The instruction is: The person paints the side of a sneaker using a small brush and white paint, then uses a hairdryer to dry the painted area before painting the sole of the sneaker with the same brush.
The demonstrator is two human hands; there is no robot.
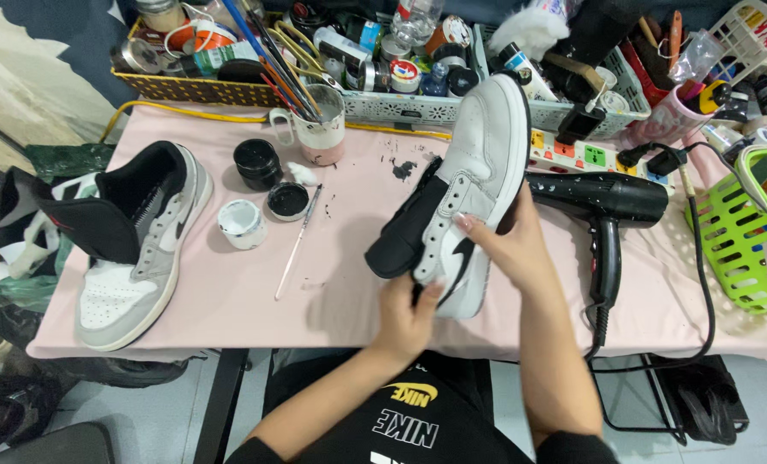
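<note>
Above the table's (255, 301) near edge, both hands grip a white-and-black sneaker (478, 163) held off the surface: left hand (405, 318) clamped under its heel, right hand (508, 245) with fingers closed over its side. Beside it lies a black hair dryer (607, 202); a second sneaker (139, 249) rests at the left end.

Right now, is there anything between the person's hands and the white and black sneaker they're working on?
Nothing visible. The left hand grips the white and black sneaker from below near its heel, and the right hand presses directly on its side. The hair dryer lies apart to the right on the pink table.
</note>
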